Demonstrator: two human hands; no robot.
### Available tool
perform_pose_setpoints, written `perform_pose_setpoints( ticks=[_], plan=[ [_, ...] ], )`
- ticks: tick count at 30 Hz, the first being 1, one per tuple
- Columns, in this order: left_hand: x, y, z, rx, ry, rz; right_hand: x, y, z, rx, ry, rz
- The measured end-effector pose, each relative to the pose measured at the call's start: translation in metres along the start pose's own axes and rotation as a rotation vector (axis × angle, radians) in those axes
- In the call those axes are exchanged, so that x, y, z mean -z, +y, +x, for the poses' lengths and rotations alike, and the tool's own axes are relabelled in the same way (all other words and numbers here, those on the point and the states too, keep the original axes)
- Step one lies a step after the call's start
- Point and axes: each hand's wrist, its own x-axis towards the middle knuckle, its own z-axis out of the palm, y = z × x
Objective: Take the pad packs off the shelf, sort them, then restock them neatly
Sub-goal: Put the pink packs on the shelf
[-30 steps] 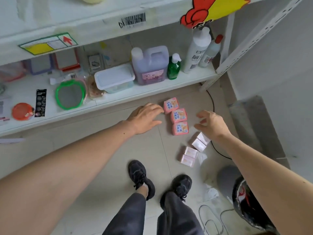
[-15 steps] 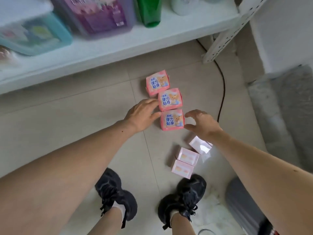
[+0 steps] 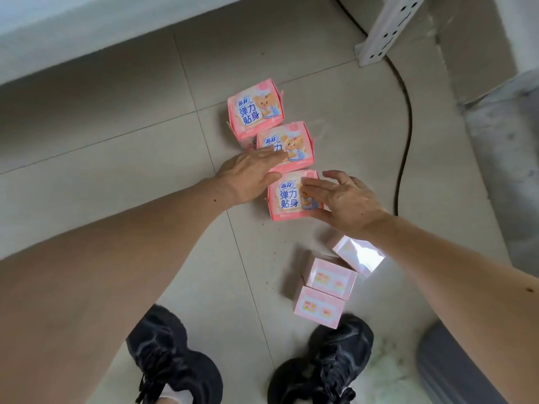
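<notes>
Three bear-print packs lie in a row on the floor, running from far to near: far pack (image 3: 255,115), middle pack (image 3: 294,147), near pack (image 3: 287,196), each touching or just overlapping the next. Nearer, to the right, three pale packs (image 3: 331,277) sit in their own cluster. The sorting looks done — two kinds, two groups.

The left hand (image 3: 248,176) lies flat with straight fingers across the left part of the middle pack, gripping nothing. The right hand (image 3: 344,202) rests spread over the right side of the near pack, thumb at its near edge, fingers loose and not closed round it.

The step seems to be gathering the bear packs for the shelf (image 3: 87,30) at the far left. To do it well, press the row together from both ends so the faces line up, then lift it as one block — soft wrappers slip and buckle if squeezed in the middle. Mind the cable (image 3: 407,112) at the right.
</notes>
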Motion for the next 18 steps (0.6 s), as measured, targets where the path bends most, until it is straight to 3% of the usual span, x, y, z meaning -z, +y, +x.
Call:
perform_pose_setpoints(
  ticks=[4, 9, 15, 18],
  plan=[
    [0.0, -0.009, -0.006, 0.001, 0.011, 0.071, 0.005, 0.011, -0.006, -0.021, -0.007, -0.025],
    [0.002, -0.018, -0.006, 0.014, 0.099, 0.102, 0.011, 0.019, -0.01, -0.09, 0.115, 0.072],
    [0.0, -0.018, 0.011, 0.016, 0.099, 0.146, 0.003, 0.009, 0.006, -0.121, -0.028, 0.098],
    [-0.004, -0.021, 0.016, 0.007, 0.108, 0.18, -0.002, 0.006, 0.008, -0.14, -0.018, 0.124]
  ],
)
